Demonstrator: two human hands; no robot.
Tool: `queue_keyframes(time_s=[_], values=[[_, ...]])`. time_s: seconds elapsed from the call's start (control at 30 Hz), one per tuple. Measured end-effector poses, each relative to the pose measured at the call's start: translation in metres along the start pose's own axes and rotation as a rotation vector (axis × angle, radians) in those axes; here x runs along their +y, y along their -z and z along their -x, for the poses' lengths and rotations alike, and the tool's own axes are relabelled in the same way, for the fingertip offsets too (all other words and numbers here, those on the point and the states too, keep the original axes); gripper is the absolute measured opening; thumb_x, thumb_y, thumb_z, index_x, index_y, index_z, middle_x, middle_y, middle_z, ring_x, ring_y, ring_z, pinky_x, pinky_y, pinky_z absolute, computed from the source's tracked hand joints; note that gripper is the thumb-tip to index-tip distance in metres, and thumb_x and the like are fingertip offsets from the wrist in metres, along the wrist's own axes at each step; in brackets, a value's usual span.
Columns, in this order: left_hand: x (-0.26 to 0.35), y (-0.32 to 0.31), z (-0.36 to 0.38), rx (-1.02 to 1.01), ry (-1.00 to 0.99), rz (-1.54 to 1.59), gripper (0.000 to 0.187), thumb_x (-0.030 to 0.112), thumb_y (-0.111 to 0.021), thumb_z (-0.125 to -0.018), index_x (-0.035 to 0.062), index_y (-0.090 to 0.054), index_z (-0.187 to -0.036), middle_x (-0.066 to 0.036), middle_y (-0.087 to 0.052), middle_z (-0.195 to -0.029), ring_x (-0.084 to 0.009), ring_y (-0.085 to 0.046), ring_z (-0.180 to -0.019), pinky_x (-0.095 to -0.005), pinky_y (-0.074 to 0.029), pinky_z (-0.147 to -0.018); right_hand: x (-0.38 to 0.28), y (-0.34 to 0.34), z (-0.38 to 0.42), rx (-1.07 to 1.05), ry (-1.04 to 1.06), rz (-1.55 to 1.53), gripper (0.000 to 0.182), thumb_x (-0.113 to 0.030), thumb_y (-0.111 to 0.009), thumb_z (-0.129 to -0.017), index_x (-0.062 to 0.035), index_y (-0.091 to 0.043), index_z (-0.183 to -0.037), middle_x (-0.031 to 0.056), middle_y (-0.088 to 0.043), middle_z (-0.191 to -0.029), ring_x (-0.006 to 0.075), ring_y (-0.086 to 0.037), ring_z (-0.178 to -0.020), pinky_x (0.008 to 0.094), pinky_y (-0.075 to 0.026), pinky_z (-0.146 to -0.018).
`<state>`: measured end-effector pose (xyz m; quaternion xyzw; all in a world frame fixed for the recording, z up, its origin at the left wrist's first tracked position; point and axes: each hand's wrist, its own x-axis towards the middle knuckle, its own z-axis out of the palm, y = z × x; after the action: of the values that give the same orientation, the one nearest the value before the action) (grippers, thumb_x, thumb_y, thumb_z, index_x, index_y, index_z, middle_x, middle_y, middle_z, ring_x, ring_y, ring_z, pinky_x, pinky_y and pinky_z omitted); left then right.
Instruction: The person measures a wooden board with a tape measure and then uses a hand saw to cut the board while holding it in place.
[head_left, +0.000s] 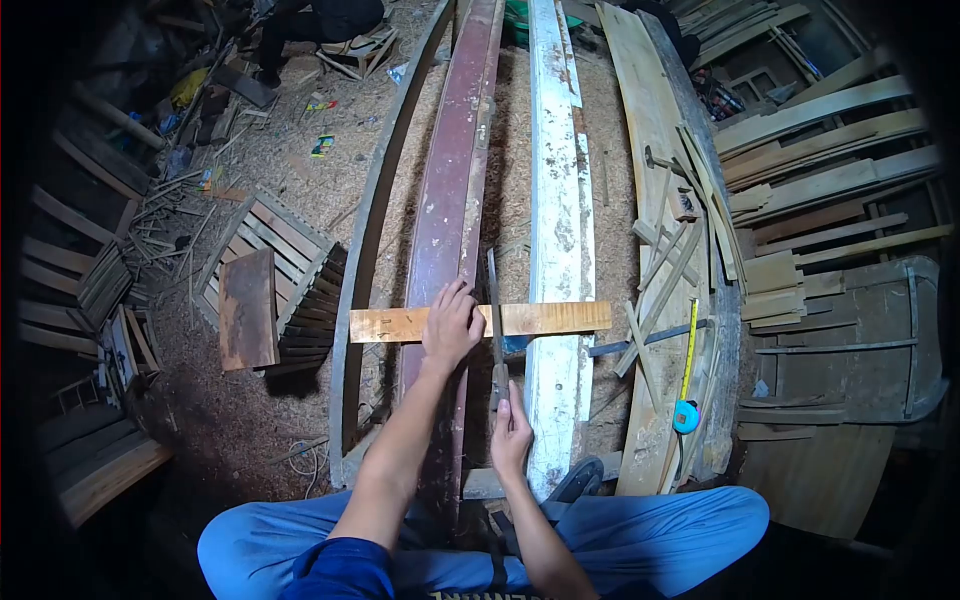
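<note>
A pale wooden board (552,319) lies crosswise over a dark red beam (450,180) and a white, flaking beam (556,200). My left hand (453,322) presses down on the board above the red beam, its fingers curled over the wood. Just to the right, my right hand (511,434) is closed around the near end of a hand saw (497,335). The saw's narrow dark blade, seen almost edge-on, crosses the board over the gap between the beams. Whether its teeth have entered the wood is hard to see.
On the plank at right lie a blue tape measure (686,417) with its yellow tape out, a hammer (660,160) and loose wooden strips (668,290). A slatted wooden piece (290,240) stands at left. Wood shavings cover the floor. Another person (325,22) sits at the far left.
</note>
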<state>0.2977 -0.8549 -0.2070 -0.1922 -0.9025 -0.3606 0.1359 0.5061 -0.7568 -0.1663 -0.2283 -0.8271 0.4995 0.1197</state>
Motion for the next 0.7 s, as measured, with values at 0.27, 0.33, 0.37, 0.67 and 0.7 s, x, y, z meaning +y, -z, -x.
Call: queue_keyframes(time_s=[0.27, 0.33, 0.37, 0.67, 0.7], values=[[0.010, 0.016, 0.005, -0.027, -0.074, -0.034, 0.015, 0.013, -0.068, -0.085, 0.0023, -0.067, -0.095, -0.015, -0.065, -0.109, -0.0348, -0.061, -0.117, -0.0490, -0.045, -0.110, -0.052, 0.017, 0.008, -0.080, -0.156, -0.051, 0.047, -0.021, -0.052, -0.113, 0.0049, -0.053, -0.151, 0.0244, -0.062, -0.149, 0.0306, -0.057, -0.142, 0.0385, -0.041, -0.118], [0.016, 0.020, 0.010, -0.038, -0.138, -0.073, 0.013, 0.011, -0.069, -0.084, 0.0029, -0.066, -0.094, -0.014, -0.064, -0.105, -0.0336, -0.061, -0.113, -0.0474, -0.047, -0.106, -0.052, 0.022, 0.019, -0.043, -0.160, -0.005, 0.043, -0.018, -0.051, -0.113, 0.0042, -0.056, -0.149, 0.0255, -0.062, -0.148, 0.0354, -0.060, -0.139, 0.0414, -0.046, -0.113], [0.019, 0.019, 0.014, 0.002, -0.139, -0.117, 0.014, 0.013, -0.069, -0.085, 0.0034, -0.066, -0.095, -0.013, -0.065, -0.106, -0.0332, -0.061, -0.113, -0.0472, -0.046, -0.106, -0.053, 0.023, 0.021, -0.057, -0.165, 0.009, 0.044, -0.018, -0.051, -0.112, 0.0046, -0.055, -0.150, 0.0262, -0.061, -0.148, 0.0357, -0.059, -0.139, 0.0417, -0.046, -0.114], [0.019, 0.005, 0.022, 0.038, -0.030, -0.176, 0.020, 0.021, -0.067, -0.095, 0.0060, -0.071, -0.108, -0.013, -0.069, -0.133, -0.0293, -0.062, -0.128, -0.0465, -0.042, -0.117, -0.067, -0.002, 0.012, 0.026, -0.220, -0.106, 0.046, -0.025, -0.051, -0.113, 0.0008, -0.055, -0.152, 0.0246, -0.065, -0.145, 0.0306, -0.065, -0.133, 0.0386, -0.047, -0.111], [0.017, 0.004, 0.023, 0.049, -0.036, -0.162, 0.020, 0.022, -0.066, -0.097, 0.0061, -0.072, -0.108, -0.012, -0.071, -0.131, -0.0283, -0.063, -0.128, -0.0462, -0.043, -0.117, -0.067, -0.003, 0.007, 0.018, -0.203, -0.082, 0.046, -0.025, -0.051, -0.113, 0.0000, -0.055, -0.152, 0.0249, -0.064, -0.145, 0.0311, -0.065, -0.132, 0.0387, -0.047, -0.111]])
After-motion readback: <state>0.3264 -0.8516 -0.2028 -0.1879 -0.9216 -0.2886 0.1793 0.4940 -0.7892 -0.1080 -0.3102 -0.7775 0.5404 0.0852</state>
